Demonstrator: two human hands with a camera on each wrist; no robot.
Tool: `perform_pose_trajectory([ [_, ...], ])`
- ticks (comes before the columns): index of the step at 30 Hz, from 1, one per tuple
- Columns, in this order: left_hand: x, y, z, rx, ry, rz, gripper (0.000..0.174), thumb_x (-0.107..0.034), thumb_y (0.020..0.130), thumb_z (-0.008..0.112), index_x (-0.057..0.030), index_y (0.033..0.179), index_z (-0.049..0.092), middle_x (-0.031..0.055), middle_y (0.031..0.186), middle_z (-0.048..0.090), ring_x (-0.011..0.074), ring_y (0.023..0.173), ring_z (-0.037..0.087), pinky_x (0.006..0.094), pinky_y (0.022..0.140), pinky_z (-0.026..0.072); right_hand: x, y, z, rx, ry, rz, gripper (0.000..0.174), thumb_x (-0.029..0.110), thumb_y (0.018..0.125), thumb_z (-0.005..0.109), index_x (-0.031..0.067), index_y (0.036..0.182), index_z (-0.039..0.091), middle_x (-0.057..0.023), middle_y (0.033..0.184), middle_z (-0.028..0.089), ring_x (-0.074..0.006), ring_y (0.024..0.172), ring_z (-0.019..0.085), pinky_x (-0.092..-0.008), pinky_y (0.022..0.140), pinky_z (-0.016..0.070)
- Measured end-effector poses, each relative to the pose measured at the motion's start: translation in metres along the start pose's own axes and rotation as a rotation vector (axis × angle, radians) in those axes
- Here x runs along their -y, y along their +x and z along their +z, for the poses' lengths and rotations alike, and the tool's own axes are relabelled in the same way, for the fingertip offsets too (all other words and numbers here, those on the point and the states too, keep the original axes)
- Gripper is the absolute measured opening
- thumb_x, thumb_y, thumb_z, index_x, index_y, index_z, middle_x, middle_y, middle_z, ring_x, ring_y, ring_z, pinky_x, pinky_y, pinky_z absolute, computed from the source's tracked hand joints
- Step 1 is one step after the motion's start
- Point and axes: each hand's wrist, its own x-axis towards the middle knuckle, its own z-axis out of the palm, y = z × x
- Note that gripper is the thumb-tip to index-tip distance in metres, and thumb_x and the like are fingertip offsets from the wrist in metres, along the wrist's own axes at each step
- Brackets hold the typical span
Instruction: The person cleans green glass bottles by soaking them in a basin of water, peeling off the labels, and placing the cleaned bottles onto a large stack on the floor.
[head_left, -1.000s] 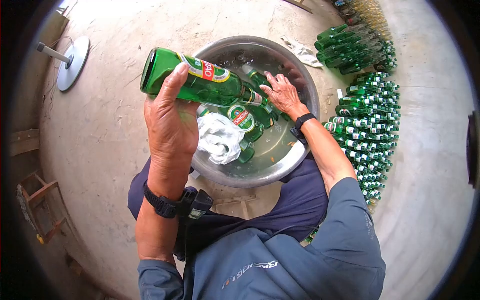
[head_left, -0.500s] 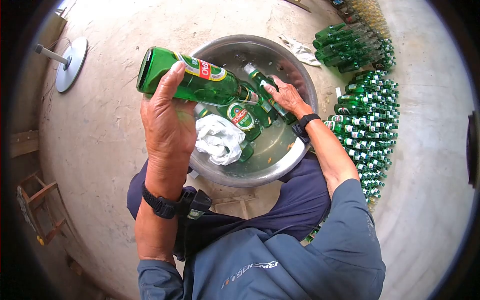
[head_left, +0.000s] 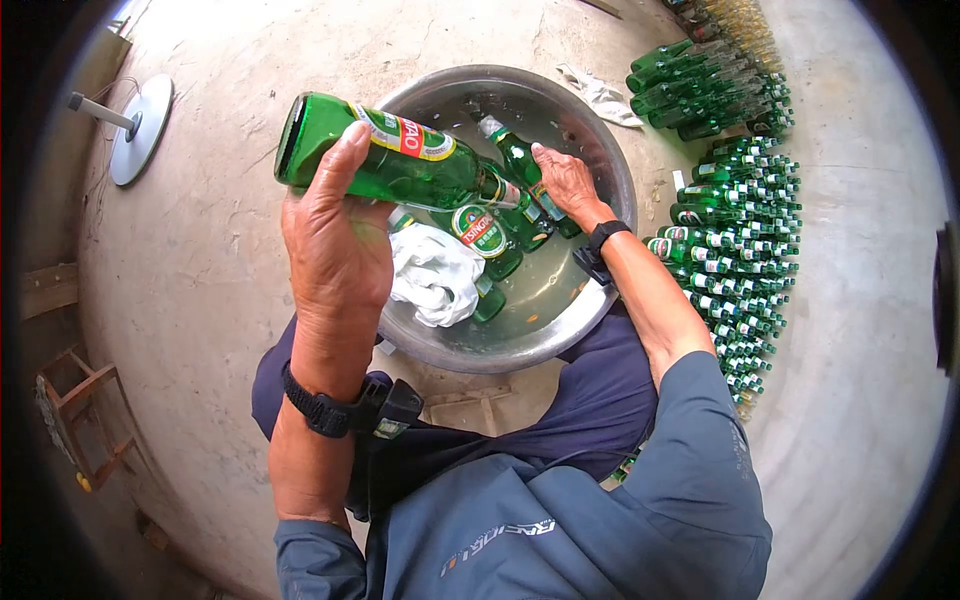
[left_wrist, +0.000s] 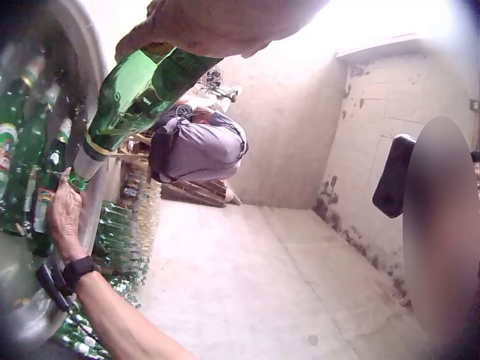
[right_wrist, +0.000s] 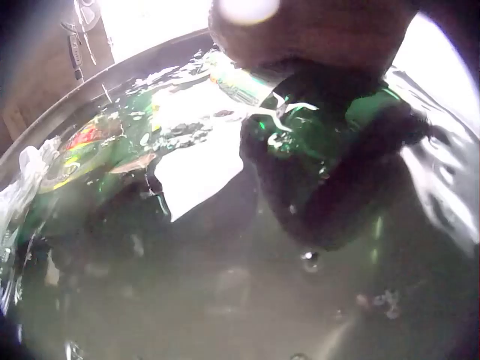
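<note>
My left hand (head_left: pixel 340 225) holds a green beer bottle (head_left: pixel 425 178) above the left side of the basin, thumb across its side. The bottle lies nearly level, its base to the left and its neck dipping toward the right; the neck also points downward in the left wrist view. Down in the water, my right hand (head_left: pixel 568 185) grips a second green beer bottle (head_left: pixel 518 158) near its lower end. In the right wrist view the fingers under water are dark and partly hidden. Beside these, a labelled bottle (head_left: pixel 482 232) and a wet white cloth (head_left: pixel 435 275) lie in the basin.
The wide metal basin (head_left: pixel 627 185) stands between my knees, with water and several bottles inside. Rows of green bottles (head_left: pixel 715 240) stand on the floor to the right. A white rag (head_left: pixel 603 98) lies behind the rim. Another person (left_wrist: pixel 199 146) bends over in the background.
My right hand has closed round the bottle in the water and shifted it slightly, so more of it shows. The left hand and its bottle have moved slightly left.
</note>
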Motion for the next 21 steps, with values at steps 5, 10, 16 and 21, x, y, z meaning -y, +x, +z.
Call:
perform_pose_trajectory([
  [5, 0.001, 0.001, 0.002, -0.006, -0.009, 0.002, 0.027, -0.009, 0.092, 0.073, -0.0045, 0.116, 0.062, 0.0068, 0.107, 0.066, 0.0202, 0.101, 0.065, 0.0437, 0.092, 0.0531, 0.005, 0.003, -0.001, 0.042, -0.169, 0.001, 0.067, 0.06, 0.105, 0.031, 0.0068, 0.113, 0.071, -0.0278, 0.1, 0.07, -0.0487, 0.1, 0.066, -0.0578, 0.087, 0.0515],
  [10, 0.0, 0.0, 0.008, 0.003, 0.013, 0.031, 0.031, -0.009, 0.09, 0.075, -0.0049, 0.117, 0.06, 0.0058, 0.108, 0.065, 0.0197, 0.103, 0.063, 0.0435, 0.094, 0.0514, 0.007, -0.005, -0.005, 0.13, -0.197, -0.01, 0.064, 0.059, 0.104, 0.038, 0.0042, 0.126, 0.061, -0.0289, 0.108, 0.069, -0.0478, 0.102, 0.066, -0.056, 0.089, 0.0523],
  [16, -0.005, -0.004, 0.011, 0.024, 0.094, 0.128, 0.035, -0.007, 0.087, 0.078, -0.0051, 0.117, 0.06, 0.0055, 0.109, 0.064, 0.0191, 0.103, 0.061, 0.041, 0.093, 0.0501, -0.007, -0.013, -0.009, 0.141, -0.163, -0.218, 0.082, 0.056, 0.095, 0.059, -0.004, 0.147, 0.038, -0.029, 0.137, 0.057, -0.0444, 0.12, 0.061, -0.0504, 0.099, 0.0501],
  [21, -0.006, -0.006, 0.01, 0.022, 0.125, 0.14, 0.036, -0.006, 0.086, 0.078, -0.0054, 0.117, 0.06, 0.0055, 0.108, 0.063, 0.019, 0.103, 0.061, 0.0398, 0.093, 0.0498, 0.009, -0.014, 0.006, 0.092, -0.277, -0.22, 0.078, 0.049, 0.094, 0.062, -0.0022, 0.148, 0.036, -0.0267, 0.139, 0.054, -0.0455, 0.117, 0.06, -0.0511, 0.099, 0.0499],
])
